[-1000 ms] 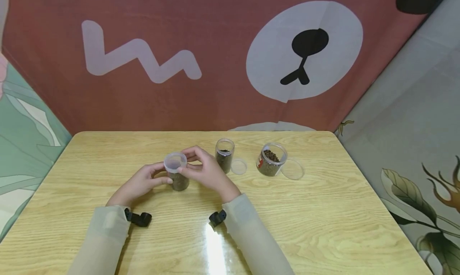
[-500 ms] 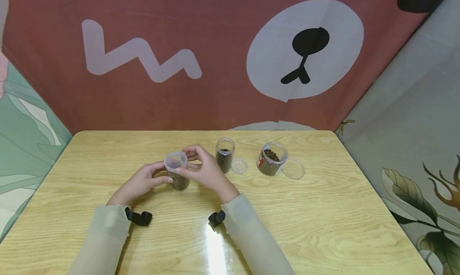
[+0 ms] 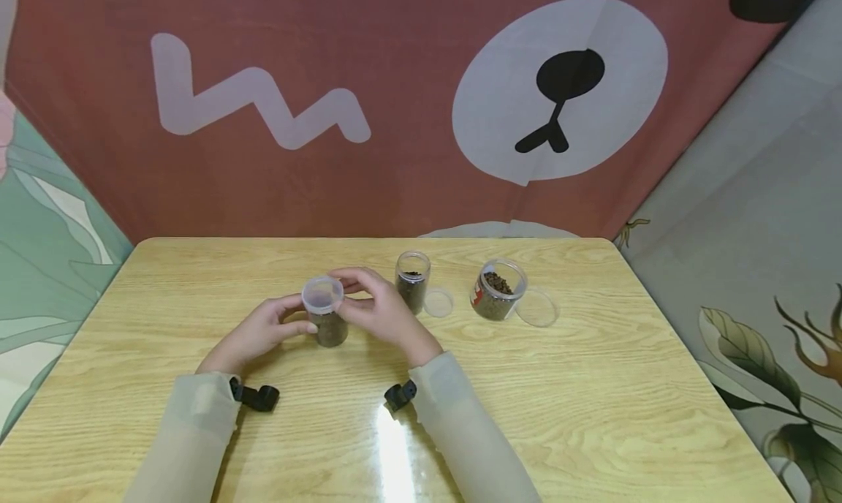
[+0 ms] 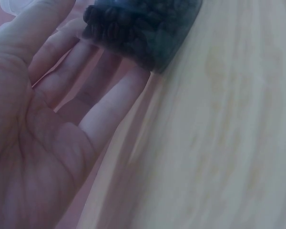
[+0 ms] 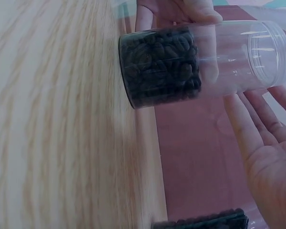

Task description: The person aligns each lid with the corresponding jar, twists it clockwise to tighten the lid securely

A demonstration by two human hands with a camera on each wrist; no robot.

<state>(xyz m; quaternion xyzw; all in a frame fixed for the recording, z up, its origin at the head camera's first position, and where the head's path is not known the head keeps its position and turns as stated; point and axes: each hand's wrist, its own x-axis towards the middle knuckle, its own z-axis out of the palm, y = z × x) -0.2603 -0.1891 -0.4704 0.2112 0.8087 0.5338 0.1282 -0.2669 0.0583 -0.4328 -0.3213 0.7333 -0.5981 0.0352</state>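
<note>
Upright on the table, a clear jar (image 3: 330,331) partly filled with dark coffee beans carries a translucent lid (image 3: 322,292). My left hand (image 3: 266,329) holds the jar's side, thumb in front and fingers behind. From the right, my right hand (image 3: 380,310) pinches the lid at its edge between thumb and fingers. In the right wrist view the beans (image 5: 157,67) fill about the lower half of the jar, and my right hand (image 5: 276,164) is at its lidded end. The left wrist view shows the jar's bottom (image 4: 143,36) against my left fingers.
Right of my hands stand a slim open jar (image 3: 411,291) of dark contents and a wider open jar (image 3: 490,305) of brown bits. A small lid (image 3: 438,303) and a larger clear lid (image 3: 538,309) lie beside them. A printed cloth (image 3: 408,188) hangs behind the table.
My right thumb has shifted from the front of the lid round to its right edge, and the right hand has turned slightly. The left hand and the jar stay in place.
</note>
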